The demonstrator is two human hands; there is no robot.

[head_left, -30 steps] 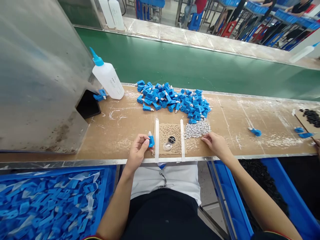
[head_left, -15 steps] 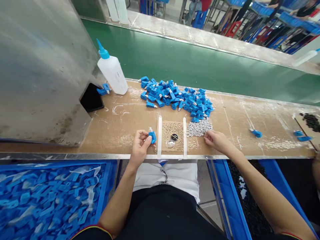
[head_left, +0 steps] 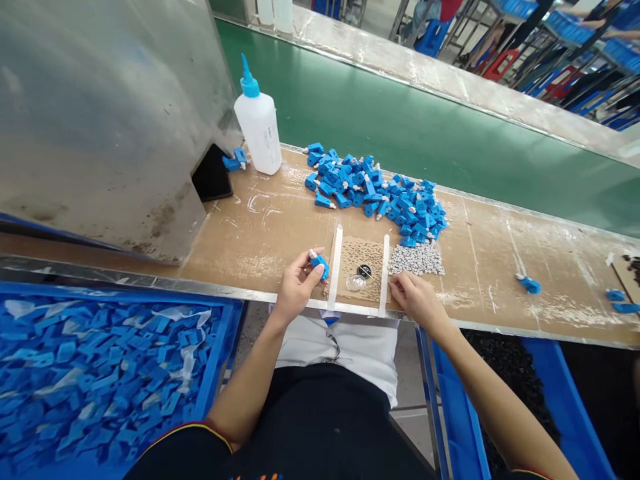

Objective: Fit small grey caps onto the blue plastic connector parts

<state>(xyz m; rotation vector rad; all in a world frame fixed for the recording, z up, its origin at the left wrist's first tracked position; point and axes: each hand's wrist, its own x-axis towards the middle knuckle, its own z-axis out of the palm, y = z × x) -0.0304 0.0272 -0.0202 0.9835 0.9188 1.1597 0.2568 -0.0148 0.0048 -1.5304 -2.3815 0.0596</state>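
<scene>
Head view looks down on a cardboard-topped workbench (head_left: 250,230), with both hands at its near edge. The left hand (head_left: 299,287) holds a small blue moulded plastic part (head_left: 320,267) above the bench, just left of a speckled cardboard pad (head_left: 357,268). Its thumb and fingertips (head_left: 311,268) close on the part's blue body, leaving the white tip pointing up and to the left. The part looks light and stiff, and probably slippery when pinched; its blocky body seems the safest place to grip. The right hand (head_left: 417,298) reaches in with its fingers curled and nearly closed, their tips (head_left: 395,283) just beside a white tape strip (head_left: 384,275). Whether they hold something tiny or only rest on the bench, I cannot tell. Just above them lies a patch of grey pellets (head_left: 416,260). On the pad sit a clear round dish (head_left: 356,283) and a black ring (head_left: 365,271). A heap of matching blue parts (head_left: 373,190) lies farther along the bench, beyond the pad, and a white glue bottle (head_left: 259,130) stands to its left. A blue bin of bagged blue parts (head_left: 100,380) sits below the bench on the left.
</scene>
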